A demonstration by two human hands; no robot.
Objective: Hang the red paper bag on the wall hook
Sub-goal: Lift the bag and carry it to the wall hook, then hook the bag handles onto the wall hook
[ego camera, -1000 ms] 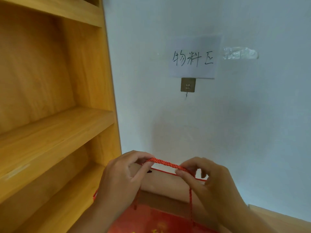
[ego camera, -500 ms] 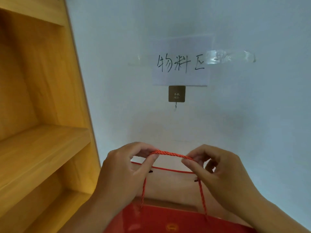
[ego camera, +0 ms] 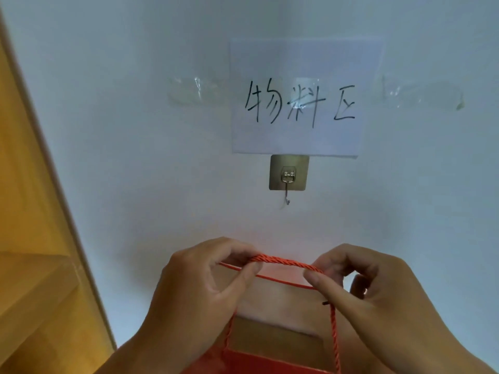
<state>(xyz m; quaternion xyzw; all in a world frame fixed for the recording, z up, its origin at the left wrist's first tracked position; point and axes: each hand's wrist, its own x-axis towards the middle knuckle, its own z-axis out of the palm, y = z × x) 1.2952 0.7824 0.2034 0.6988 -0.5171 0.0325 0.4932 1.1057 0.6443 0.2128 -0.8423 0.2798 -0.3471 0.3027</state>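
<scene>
The red paper bag [ego camera: 270,363] hangs below my hands, with only its top edge and brown inside showing at the bottom of the view. Its twisted red rope handle [ego camera: 286,262] is stretched level between my two hands. My left hand [ego camera: 199,290] pinches the handle's left end and my right hand [ego camera: 370,292] pinches its right end. The metal wall hook [ego camera: 287,182] sits on a square adhesive plate straight above the handle, a short gap away, and nothing hangs on it.
A white paper sign [ego camera: 299,103] with handwritten characters is taped to the wall just above the hook. A wooden shelf unit [ego camera: 32,238] stands along the left edge. Clear tape strips [ego camera: 194,90] stick to the wall on both sides of the sign.
The view has come closer to the wall and shifted right, so the shelf now fills less of the left. My hands have raised the handle nearer to the hook, with the grip unchanged.
</scene>
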